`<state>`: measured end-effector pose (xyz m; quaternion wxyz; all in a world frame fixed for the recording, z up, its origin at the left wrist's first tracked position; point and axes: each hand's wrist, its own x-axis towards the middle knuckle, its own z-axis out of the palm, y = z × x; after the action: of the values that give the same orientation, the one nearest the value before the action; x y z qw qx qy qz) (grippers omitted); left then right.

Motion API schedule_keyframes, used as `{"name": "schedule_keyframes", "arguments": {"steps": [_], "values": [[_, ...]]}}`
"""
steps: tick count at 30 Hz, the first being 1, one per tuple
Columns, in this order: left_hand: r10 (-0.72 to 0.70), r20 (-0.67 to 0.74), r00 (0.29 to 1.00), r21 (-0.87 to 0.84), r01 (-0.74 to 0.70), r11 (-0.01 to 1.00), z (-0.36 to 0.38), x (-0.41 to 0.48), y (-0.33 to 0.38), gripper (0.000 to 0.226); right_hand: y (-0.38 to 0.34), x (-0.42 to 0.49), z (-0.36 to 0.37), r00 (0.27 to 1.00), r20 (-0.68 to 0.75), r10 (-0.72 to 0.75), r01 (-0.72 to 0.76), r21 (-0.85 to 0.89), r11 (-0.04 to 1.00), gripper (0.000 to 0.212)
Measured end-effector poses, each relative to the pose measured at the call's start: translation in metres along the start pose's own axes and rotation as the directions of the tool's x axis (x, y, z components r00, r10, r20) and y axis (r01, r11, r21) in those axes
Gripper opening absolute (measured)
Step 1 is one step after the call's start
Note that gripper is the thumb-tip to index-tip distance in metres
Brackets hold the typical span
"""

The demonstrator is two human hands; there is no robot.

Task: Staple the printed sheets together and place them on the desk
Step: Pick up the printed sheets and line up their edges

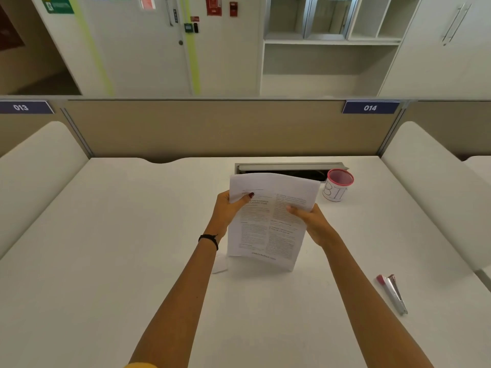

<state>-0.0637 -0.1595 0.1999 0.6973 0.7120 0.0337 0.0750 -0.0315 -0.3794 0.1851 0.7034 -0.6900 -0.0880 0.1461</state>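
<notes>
The printed sheets (265, 224) stand nearly upright in the middle of the white desk (106, 261), their bottom edge resting on or just above its surface. My left hand (228, 211) grips their left edge, thumb across the front page. My right hand (309, 221) grips the right edge, thumb on the print. A pink and silver stapler (392, 292) lies flat on the desk to the right, well apart from both hands.
A small white cup with a pink rim, marked BIN (337, 185), stands at the back right beside an open cable slot (289, 168). A small white scrap (220, 265) lies by the sheets' lower left corner. Beige dividers wall in the back and sides.
</notes>
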Motion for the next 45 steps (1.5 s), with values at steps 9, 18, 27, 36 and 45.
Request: {"name": "schedule_keyframes", "arguments": {"steps": [9, 18, 27, 36, 45], "values": [[-0.022, 0.0, 1.0, 0.018, 0.022, 1.0, 0.005, -0.005, 0.009, 0.006, -0.01, -0.003, -0.006, 0.999, -0.005, -0.032, 0.032, -0.027, 0.999, 0.036], [-0.034, -0.039, 0.999, 0.006, 0.034, 0.999, -0.003, -0.005, 0.018, 0.026, -0.021, 0.002, -0.009, 0.999, 0.02, -0.043, 0.044, -0.026, 0.999, 0.047], [0.084, -0.158, 0.984, -0.053, -0.093, 0.994, 0.0, -0.006, 0.035, 0.031, -0.025, 0.01, 0.003, 0.999, 0.023, -0.042, 0.043, -0.072, 0.996, 0.042], [0.149, -0.178, 0.973, -0.024, -0.156, 0.987, -0.001, 0.001, 0.031, 0.029, -0.025, 0.012, 0.005, 0.999, 0.022, -0.039, 0.042, -0.147, 0.988, 0.044], [0.194, -0.217, 0.957, -0.029, -0.205, 0.978, 0.001, -0.003, 0.02, 0.022, -0.02, 0.012, 0.012, 0.997, -0.05, -0.059, 0.052, -0.148, 0.988, 0.038]]}}
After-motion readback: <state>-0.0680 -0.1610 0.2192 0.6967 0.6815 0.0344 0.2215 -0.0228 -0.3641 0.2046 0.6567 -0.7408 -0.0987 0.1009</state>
